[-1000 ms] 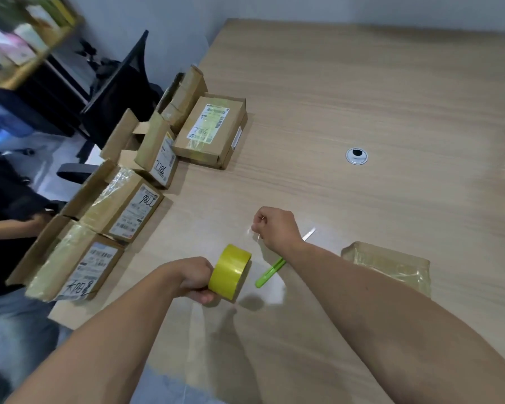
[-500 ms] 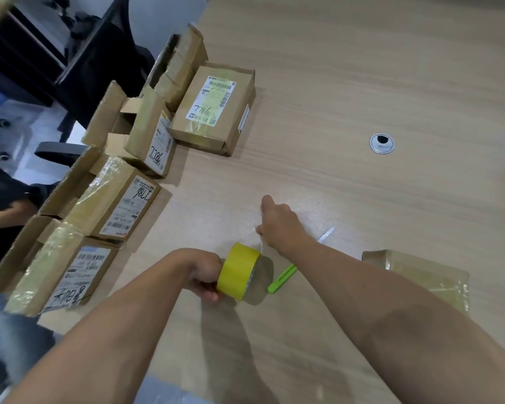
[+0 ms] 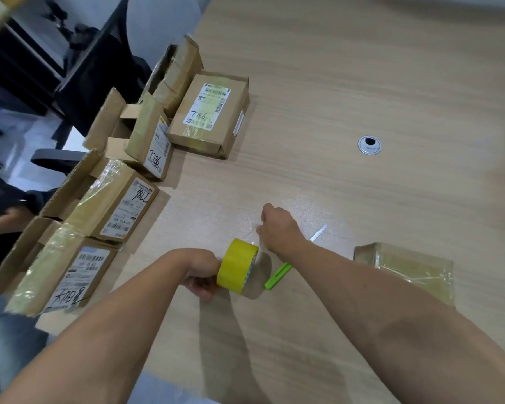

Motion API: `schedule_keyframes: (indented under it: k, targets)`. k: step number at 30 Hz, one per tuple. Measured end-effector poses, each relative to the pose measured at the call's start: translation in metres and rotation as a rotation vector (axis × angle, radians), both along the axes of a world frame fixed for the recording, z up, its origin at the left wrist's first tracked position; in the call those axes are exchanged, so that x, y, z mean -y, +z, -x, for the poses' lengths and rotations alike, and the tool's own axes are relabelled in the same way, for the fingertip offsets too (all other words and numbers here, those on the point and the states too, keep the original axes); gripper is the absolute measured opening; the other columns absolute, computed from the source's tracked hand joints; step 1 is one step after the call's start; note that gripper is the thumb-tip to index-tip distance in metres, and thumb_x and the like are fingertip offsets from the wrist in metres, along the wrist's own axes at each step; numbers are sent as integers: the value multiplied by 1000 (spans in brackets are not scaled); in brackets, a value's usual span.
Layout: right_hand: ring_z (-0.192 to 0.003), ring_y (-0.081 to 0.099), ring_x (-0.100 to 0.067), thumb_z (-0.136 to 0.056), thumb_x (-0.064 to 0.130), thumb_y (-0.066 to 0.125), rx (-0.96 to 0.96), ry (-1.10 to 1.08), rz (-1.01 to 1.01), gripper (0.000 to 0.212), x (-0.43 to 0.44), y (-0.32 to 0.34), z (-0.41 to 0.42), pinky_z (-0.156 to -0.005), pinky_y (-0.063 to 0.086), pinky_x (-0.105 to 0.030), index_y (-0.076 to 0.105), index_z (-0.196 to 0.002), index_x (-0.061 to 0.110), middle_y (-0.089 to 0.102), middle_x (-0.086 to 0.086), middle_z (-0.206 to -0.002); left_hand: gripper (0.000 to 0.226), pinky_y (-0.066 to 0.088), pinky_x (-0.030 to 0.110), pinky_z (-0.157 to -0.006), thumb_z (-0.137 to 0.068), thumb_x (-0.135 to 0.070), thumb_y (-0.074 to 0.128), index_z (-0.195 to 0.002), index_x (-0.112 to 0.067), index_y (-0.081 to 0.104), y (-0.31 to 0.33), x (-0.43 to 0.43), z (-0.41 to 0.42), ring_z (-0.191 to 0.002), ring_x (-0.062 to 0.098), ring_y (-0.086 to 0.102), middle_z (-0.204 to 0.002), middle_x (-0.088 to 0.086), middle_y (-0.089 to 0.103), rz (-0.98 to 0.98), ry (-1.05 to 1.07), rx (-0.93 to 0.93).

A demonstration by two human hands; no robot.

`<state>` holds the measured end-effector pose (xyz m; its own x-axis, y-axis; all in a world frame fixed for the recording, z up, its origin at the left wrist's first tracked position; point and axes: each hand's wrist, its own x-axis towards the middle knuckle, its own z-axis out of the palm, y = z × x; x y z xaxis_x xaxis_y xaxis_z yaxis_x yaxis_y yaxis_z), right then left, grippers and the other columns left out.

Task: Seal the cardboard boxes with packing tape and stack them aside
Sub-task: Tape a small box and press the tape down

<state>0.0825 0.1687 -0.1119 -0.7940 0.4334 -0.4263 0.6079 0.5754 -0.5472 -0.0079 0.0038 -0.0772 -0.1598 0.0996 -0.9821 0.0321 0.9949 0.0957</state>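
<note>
The left hand [image 3: 200,277] closes its grip on the yellow roll of packing tape [image 3: 236,266]. Its fingers curl at the roll's left side and are partly hidden, so how far they reach into the core cannot be told. The roll is held on edge above the light wooden bench [image 3: 362,83], broad yellow band facing up, its hollow axis running from the left grip out toward the right. Just beyond the roll, the right hand [image 3: 280,228] has its grip pressed together, pinching the free end of a short strip of clear tape [image 3: 261,246] that runs from the roll up to it. Under the right wrist a green-handled utility knife [image 3: 277,277] lies flat on the bench, its long axis slanting away from the roll, blade end pointing far-right. Right of both grips sits a tape-wrapped cardboard box [image 3: 405,268]. Left of the left grip stands a row of labelled cardboard boxes [image 3: 123,208], several with flaps open.
</note>
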Motion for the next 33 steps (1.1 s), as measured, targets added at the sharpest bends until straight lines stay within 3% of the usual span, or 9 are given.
schedule_keyframes:
  k: [3, 5, 7, 11, 14, 20, 26, 29, 33]
  targets:
    - [-92, 54, -30, -96, 11, 54, 29, -35, 32, 16, -2, 8, -7, -69, 37, -33, 54, -109, 2, 61, -19, -108, 27, 35, 18, -39, -92, -8, 47, -67, -7, 55, 8, -7, 3, -38, 15, 45, -47, 6, 52, -68, -27, -76]
    - [-98, 58, -34, -98, 14, 51, 28, -42, 40, 17, -5, 14, -12, -72, 42, -34, 57, -109, 2, 62, -19, -108, 26, 35, 18, -39, -91, -6, 47, -67, -3, 57, 12, -12, 9, -36, 18, 45, -51, 14, 58, -110, -53, -192]
    - [-100, 58, -34, -101, 16, 48, -3, -62, 52, 18, -11, 24, -21, -73, 41, -34, 58, -108, 3, 63, -18, -108, 26, 36, 21, -43, -93, -14, 51, -77, 1, 64, 14, -20, 15, -50, 26, 53, -72, 23, 68, -162, -115, -370]
    - [-99, 58, -35, -100, 14, 47, -89, -101, 42, 16, -27, 50, -42, -76, 45, -36, 59, -105, 4, 66, -17, -105, 23, 42, 31, -71, -96, -19, 52, -99, -6, 70, 30, -42, 11, -98, 34, 61, -103, 14, 70, -358, -11, -763]
    - [-97, 62, -34, -99, 13, 45, -172, -153, 22, 14, -44, 73, -66, -83, 51, -41, 57, -100, 8, 67, -15, -101, 21, 40, 32, -78, -96, -18, 48, -99, -12, 68, 52, -71, -16, -99, 27, 57, -99, 6, 69, -588, 146, -884]
    - [-103, 53, -32, -99, 11, 42, -279, -365, -114, 20, -87, 99, -145, -77, 41, -35, 59, -108, 6, 57, -13, -111, 17, 46, 27, -70, -94, -17, 51, -89, -18, 68, 61, -131, -106, -86, 21, 63, -82, -4, 69, -849, 184, -792]
    - [-137, 32, -30, -102, 22, 42, -137, -538, -230, 41, -108, 77, -234, -110, 33, -40, 48, -141, 12, 41, -10, -145, 33, 46, 36, -86, -100, -38, 43, -91, -18, 67, 35, -167, -208, -95, 20, 62, -99, 1, 68, -813, 183, -565]
    - [-143, 29, -32, -104, 32, 40, -130, -659, 5, 54, -104, 66, -253, -112, 32, -42, 29, -154, 15, 28, -13, -156, 50, 42, 42, -107, -92, -52, 36, -117, -22, 68, 25, -173, -234, -118, 21, 57, -126, -1, 66, -797, 335, -504]
    - [-145, 32, -27, -105, 40, 40, -211, -717, 254, 66, -97, 57, -267, -110, 31, -38, 11, -161, 20, 26, -8, -162, 59, 27, 41, -121, -98, -55, 40, -151, -29, 43, 23, -180, -256, -144, 14, 37, -154, -13, 42, -763, 453, -468]
